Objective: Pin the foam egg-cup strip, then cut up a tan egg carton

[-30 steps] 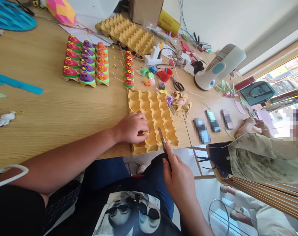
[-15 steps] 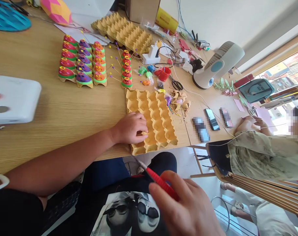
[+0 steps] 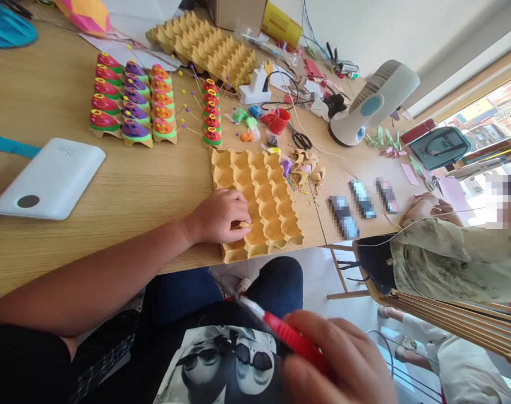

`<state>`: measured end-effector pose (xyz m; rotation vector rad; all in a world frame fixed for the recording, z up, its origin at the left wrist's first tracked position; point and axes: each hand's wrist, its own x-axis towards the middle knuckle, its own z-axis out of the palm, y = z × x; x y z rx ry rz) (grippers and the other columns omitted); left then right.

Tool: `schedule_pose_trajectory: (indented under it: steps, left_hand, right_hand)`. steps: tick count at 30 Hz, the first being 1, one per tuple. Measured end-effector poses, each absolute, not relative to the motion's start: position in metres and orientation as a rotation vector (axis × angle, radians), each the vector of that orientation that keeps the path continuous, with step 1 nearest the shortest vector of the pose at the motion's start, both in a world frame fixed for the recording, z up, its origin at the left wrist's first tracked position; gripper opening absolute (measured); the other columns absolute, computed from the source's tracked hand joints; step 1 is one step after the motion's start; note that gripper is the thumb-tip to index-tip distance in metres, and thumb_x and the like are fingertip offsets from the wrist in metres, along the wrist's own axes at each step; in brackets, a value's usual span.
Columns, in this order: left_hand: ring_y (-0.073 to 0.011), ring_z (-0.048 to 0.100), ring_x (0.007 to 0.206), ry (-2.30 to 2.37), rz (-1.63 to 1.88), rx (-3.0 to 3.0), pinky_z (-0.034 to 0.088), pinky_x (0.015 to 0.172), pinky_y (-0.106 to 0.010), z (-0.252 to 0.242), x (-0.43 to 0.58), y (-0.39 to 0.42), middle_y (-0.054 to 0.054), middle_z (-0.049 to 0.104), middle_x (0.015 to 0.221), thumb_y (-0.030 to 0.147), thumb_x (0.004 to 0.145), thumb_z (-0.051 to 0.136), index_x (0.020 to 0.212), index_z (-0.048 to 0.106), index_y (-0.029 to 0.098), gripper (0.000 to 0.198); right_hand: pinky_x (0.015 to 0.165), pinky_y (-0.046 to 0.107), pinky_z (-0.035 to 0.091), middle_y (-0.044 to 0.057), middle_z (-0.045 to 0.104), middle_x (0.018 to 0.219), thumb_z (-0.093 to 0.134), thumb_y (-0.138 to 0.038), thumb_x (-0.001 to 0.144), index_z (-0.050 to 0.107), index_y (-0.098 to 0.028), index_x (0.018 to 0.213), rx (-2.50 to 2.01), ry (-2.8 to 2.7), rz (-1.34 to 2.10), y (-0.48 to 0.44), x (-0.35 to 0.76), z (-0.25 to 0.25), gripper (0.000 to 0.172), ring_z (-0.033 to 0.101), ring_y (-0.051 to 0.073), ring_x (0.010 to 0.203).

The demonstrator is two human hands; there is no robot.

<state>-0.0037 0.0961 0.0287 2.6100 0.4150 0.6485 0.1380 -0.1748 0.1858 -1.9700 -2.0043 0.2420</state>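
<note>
My left hand (image 3: 219,217) is on the left side of a yellowish paper-pulp egg tray (image 3: 274,231), its bent fingers gripping one of the tray's ridges. The tray lies at the front edge of the table, cups facing up. My right hand (image 3: 342,359) is closed around the red handle of a utility knife (image 3: 295,339), held above my lap and away from the tray. Its pale blade end is blurred and points up and left. Just beyond the tray stands a strip of painted egg-cup caterpillars (image 3: 212,112) in red and green.
Painted red, purple and orange caterpillar strips (image 3: 134,106) stand at back left. A white power bank (image 3: 49,178) lies at left. Scissors (image 3: 300,136), a red cup (image 3: 279,122), torn tray scraps (image 3: 308,167) and a fan (image 3: 371,106) stand or lie right. Another person (image 3: 445,247) sits at the right.
My right hand has moved right and down with the knife, away from the tray edge. My left hand keeps its hold on the tray. The view has shifted slightly.
</note>
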Motion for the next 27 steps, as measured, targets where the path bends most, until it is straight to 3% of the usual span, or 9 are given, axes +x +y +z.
schedule_pose_trajectory:
  steps: [3,7,17,27]
  left_hand:
    - [-0.0248,0.062,0.1,0.412,0.629,2.606,0.043,0.086,-0.039,0.03,-0.004,0.096,-0.003,0.075,0.083,0.035,0.086,0.066,0.084,0.079,0.025,0.017]
    - [-0.0253,0.062,0.102,0.404,0.618,2.604,0.043,0.087,-0.04,0.029,-0.004,0.097,-0.003,0.075,0.082,0.036,0.087,0.065,0.085,0.079,0.025,0.018]
    - [-0.0235,0.062,0.099,0.393,0.663,2.627,0.042,0.085,-0.039,0.028,-0.003,0.097,-0.001,0.075,0.079,0.035,0.088,0.065,0.08,0.078,0.025,0.017]
    - [-0.0235,0.063,0.101,0.391,0.679,2.626,0.042,0.085,-0.039,0.027,-0.003,0.097,0.0,0.074,0.077,0.034,0.086,0.066,0.081,0.078,0.025,0.016]
  right_hand:
    - [0.07,0.032,0.06,0.004,0.076,0.11,0.053,-0.024,0.101,0.055,-0.036,0.143,-1.972,-2.086,0.27,-0.154,0.146,0.163,0.043,0.074,0.02,0.083]
    - [0.072,0.032,0.057,0.01,0.072,0.12,0.045,-0.022,0.106,0.05,-0.024,0.15,-2.24,-1.925,0.249,-0.131,0.149,0.131,0.044,0.073,0.022,0.093]
    - [0.065,0.031,0.051,0.008,0.072,0.103,0.041,-0.02,0.106,0.043,-0.02,0.158,-2.374,-1.85,0.323,-0.121,0.147,0.114,0.053,0.07,0.021,0.077]
    - [0.062,0.032,0.05,0.008,0.072,0.105,0.041,-0.021,0.106,0.041,-0.019,0.16,-2.4,-1.899,0.303,-0.126,0.144,0.113,0.054,0.07,0.021,0.075]
